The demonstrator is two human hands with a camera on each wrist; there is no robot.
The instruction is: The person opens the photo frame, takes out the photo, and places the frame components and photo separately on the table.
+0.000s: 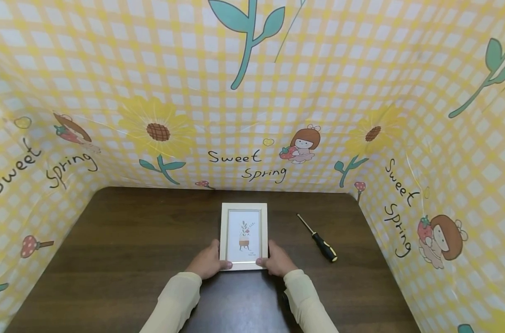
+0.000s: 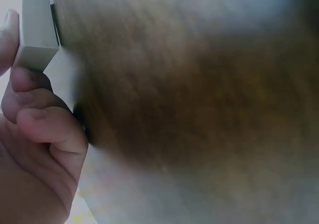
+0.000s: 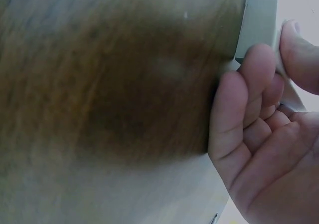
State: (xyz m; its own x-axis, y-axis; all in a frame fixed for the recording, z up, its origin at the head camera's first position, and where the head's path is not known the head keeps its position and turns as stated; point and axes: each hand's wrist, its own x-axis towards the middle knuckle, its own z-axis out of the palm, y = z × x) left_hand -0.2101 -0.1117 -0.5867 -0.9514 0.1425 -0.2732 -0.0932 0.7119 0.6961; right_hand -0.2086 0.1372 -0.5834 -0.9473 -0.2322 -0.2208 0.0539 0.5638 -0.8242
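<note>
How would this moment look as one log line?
left hand: grips frame, lower left | right hand: grips frame, lower right | frame: front showing | screwdriver: on table, right of frame

Left sleeve (image 1: 175,298), right sleeve (image 1: 308,300): pale cream, plain, loose, softly creased; cuffs (image 1: 189,278) same colour.

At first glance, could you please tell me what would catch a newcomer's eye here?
The yellow checked backdrop behind the table, lettered "Sweet Spring", would probably strike first. Next comes the framed picture near the table's middle, held between the left hand and right hand. A black and yellow screwdriver lies to its right.
</note>
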